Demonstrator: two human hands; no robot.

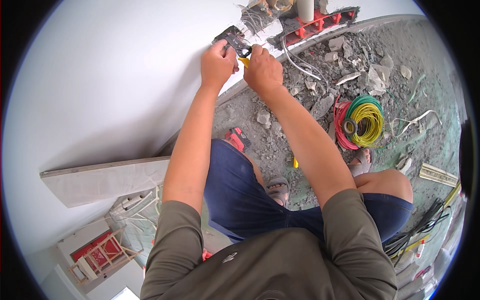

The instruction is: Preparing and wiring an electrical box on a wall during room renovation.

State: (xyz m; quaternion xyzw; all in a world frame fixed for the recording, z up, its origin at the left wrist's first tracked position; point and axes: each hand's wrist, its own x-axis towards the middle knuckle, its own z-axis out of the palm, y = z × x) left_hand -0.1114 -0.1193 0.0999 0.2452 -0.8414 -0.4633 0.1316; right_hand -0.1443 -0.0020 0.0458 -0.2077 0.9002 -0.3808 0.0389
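My left hand (218,62) is closed, its fingers gripping a dark grey rectangular fitting (234,43) at a rough hole in the white wall. Close beside it, my right hand (263,71) is wrapped round a hand tool with a yellow handle (244,61). Most of that tool is covered by my fingers, so its exact kind does not show. Its dark end meets the fitting's right side. Thin wires and broken plaster (254,21) surround the opening just above.
Red boxes (320,24) sit in a wall cutout beside a white pipe (305,10). Rubble (350,65), coils of red, green and yellow wire (370,124) and a red-black battery pack (238,139) lie on the floor. A grey board (107,182) leans along the wall.
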